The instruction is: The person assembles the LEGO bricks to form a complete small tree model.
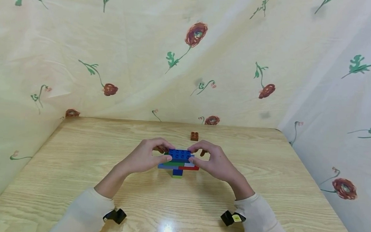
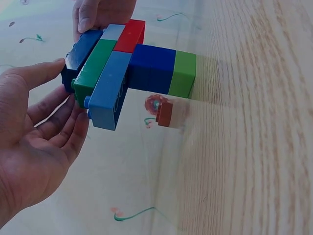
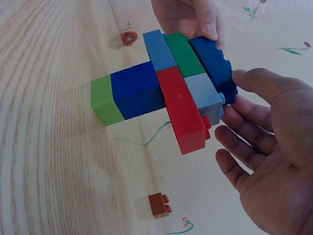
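A dark blue toy building brick (image 1: 180, 154) lies across the top of a stacked brick structure. My left hand (image 1: 144, 157) pinches its left end between thumb and fingers, while my right hand (image 1: 214, 162) pinches the right end. Directly below the blue brick are a green brick (image 3: 184, 55) and a pale blue one (image 3: 203, 95). Under those, a light blue brick (image 2: 110, 90) and a red brick (image 3: 182, 110) stick out to either side. Blue blocks (image 3: 138, 90) form the narrow column, with a lime green brick (image 3: 106, 101) at its foot on the table.
Behind the structure, a small brown brick (image 1: 194, 136) sits on the wooden table (image 1: 83, 148). A flowered cloth (image 1: 138, 55) hangs along the back and sides. Each wrist carries a black camera, such as the left wrist camera (image 1: 119, 216), close above the table.
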`<state>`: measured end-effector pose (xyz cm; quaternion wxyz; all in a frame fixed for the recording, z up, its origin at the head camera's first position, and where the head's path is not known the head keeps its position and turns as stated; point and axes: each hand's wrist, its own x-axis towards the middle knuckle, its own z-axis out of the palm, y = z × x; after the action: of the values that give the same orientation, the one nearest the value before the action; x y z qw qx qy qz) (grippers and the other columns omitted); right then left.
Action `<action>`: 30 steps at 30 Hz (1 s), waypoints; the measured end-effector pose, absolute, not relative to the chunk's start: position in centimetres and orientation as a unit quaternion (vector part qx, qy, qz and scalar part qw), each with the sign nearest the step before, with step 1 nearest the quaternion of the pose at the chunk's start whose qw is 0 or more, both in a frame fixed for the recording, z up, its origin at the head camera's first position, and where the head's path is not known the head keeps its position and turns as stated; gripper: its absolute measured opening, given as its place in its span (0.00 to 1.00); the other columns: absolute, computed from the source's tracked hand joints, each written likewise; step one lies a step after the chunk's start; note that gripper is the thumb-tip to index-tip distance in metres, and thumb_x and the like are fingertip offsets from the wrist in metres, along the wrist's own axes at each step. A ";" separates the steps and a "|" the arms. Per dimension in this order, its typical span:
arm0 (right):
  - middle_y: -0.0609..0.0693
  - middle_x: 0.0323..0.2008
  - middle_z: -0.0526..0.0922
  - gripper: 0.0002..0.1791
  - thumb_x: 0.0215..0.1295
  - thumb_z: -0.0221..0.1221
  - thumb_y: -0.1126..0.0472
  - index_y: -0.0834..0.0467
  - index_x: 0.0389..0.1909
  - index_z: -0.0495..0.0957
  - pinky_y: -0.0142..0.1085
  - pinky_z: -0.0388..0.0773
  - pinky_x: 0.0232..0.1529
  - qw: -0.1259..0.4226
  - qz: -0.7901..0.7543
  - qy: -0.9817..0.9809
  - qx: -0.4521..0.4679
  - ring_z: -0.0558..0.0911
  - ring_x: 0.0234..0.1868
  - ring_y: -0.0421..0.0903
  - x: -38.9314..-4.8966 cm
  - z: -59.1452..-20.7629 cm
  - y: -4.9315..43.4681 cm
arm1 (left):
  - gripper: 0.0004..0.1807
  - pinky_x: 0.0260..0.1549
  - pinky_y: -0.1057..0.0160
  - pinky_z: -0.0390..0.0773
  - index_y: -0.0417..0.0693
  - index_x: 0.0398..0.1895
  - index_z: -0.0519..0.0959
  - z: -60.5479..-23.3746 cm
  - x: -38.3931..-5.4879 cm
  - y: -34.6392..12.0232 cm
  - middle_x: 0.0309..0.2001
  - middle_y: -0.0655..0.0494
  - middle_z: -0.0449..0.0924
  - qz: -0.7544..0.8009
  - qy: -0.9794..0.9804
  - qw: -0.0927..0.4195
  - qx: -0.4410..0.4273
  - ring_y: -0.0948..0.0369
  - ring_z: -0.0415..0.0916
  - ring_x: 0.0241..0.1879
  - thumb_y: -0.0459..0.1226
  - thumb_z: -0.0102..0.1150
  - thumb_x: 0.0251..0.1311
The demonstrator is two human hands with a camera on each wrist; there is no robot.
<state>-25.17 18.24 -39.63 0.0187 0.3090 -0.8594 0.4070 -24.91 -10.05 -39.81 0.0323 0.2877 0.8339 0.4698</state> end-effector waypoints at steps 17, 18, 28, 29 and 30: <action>0.46 0.50 0.86 0.14 0.69 0.67 0.56 0.52 0.54 0.83 0.38 0.78 0.51 0.010 0.408 -0.859 0.309 0.82 0.48 0.52 -25.2 -39.4 17.9 | 0.14 0.60 0.40 0.78 0.50 0.55 0.84 -39.9 -24.9 -10.4 0.51 0.54 0.86 0.477 0.832 0.040 0.280 0.59 0.82 0.47 0.39 0.67 0.68; 0.46 0.50 0.86 0.14 0.69 0.67 0.56 0.52 0.54 0.83 0.38 0.78 0.51 0.009 0.407 -0.860 0.308 0.82 0.48 0.51 -25.2 -39.4 17.9 | 0.14 0.60 0.40 0.78 0.50 0.55 0.83 -39.9 -24.9 -10.4 0.51 0.54 0.86 0.476 0.832 0.040 0.281 0.59 0.82 0.48 0.39 0.66 0.68; 0.44 0.49 0.86 0.14 0.69 0.68 0.56 0.51 0.53 0.84 0.46 0.79 0.51 -0.004 0.407 -0.866 0.290 0.79 0.45 0.44 -25.1 -39.3 18.1 | 0.14 0.62 0.42 0.77 0.52 0.56 0.83 -40.0 -25.1 -10.1 0.50 0.57 0.86 0.471 0.837 0.054 0.271 0.58 0.82 0.49 0.39 0.66 0.69; 0.44 0.49 0.86 0.14 0.68 0.68 0.56 0.51 0.53 0.84 0.47 0.79 0.51 -0.005 0.409 -0.865 0.291 0.79 0.45 0.45 -25.1 -39.3 18.0 | 0.14 0.62 0.43 0.77 0.52 0.56 0.83 -40.0 -25.1 -10.1 0.50 0.57 0.86 0.470 0.838 0.054 0.271 0.59 0.82 0.49 0.39 0.66 0.69; 0.44 0.48 0.86 0.14 0.68 0.68 0.56 0.51 0.53 0.84 0.48 0.79 0.51 -0.005 0.409 -0.864 0.292 0.79 0.45 0.45 -25.1 -39.3 18.0 | 0.14 0.62 0.44 0.77 0.53 0.56 0.83 -40.0 -25.1 -10.1 0.51 0.57 0.86 0.469 0.839 0.053 0.271 0.59 0.82 0.49 0.40 0.66 0.69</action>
<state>-25.14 17.98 -39.28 -0.0053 0.2924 -0.8643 0.4092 -25.07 -10.12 -39.96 0.0532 0.2708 0.8392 0.4686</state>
